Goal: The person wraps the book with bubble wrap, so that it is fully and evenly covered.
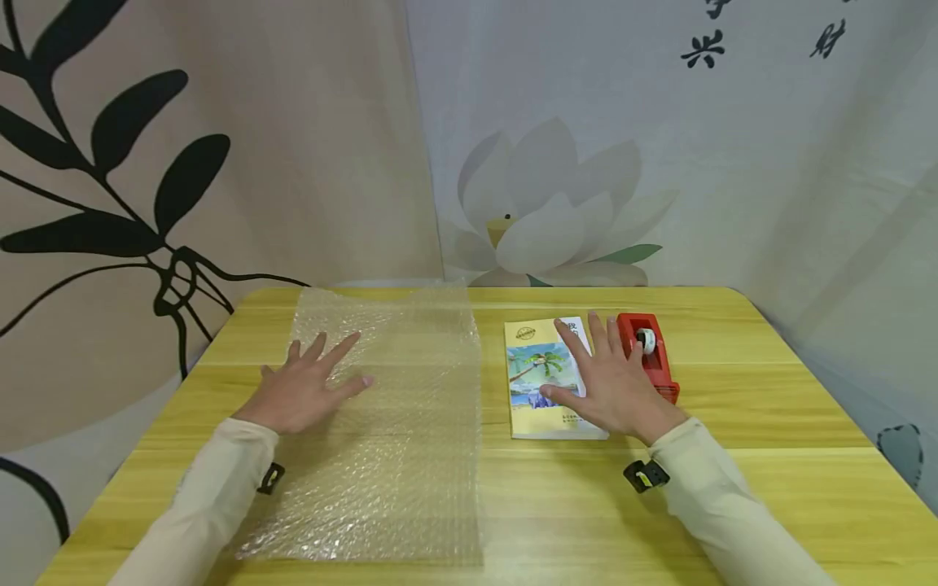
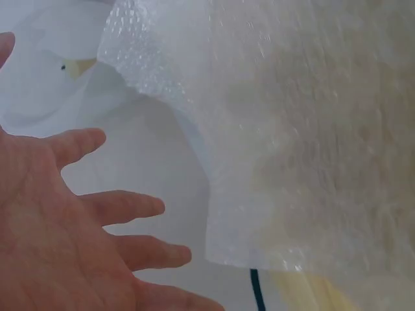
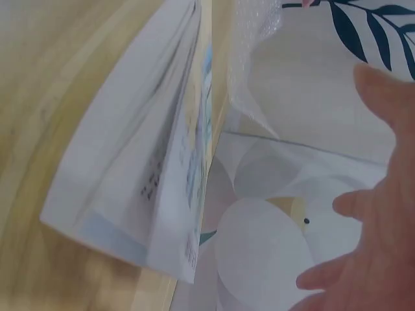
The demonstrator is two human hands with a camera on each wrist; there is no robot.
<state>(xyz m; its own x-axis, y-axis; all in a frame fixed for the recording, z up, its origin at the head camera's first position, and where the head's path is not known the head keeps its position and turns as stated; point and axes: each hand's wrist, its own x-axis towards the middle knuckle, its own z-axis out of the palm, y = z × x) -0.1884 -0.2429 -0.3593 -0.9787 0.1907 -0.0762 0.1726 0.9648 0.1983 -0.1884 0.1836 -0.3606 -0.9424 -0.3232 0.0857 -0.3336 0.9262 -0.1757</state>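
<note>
Bubble wrap (image 1: 410,439) lies under the released left grip (image 1: 302,392), the book (image 1: 535,370) under the released right grip (image 1: 617,389), both on the table (image 1: 769,496). The wrap is probably light and limp, best pinched at its corners; the book, likely stiffer, best clasped by its long edges.

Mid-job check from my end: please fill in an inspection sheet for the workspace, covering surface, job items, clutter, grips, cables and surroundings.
Surface: wood-grain table, yellowish.
Bubble wrap: spread out on the left, reaching the table's far edge.
Book: lying cover up, right of the wrap, pages slightly parted.
Tape dispenser: red, holding a roll, right of the book.
Clutter: nothing seen.
Left grip: bare hand, fingers spread above the wrap, holding nothing.
Right grip: bare hand, fingers spread above the book, holding nothing.
Cables: nothing seen.
Surroundings: printed cloth backdrop with leaves and a flower.
</note>
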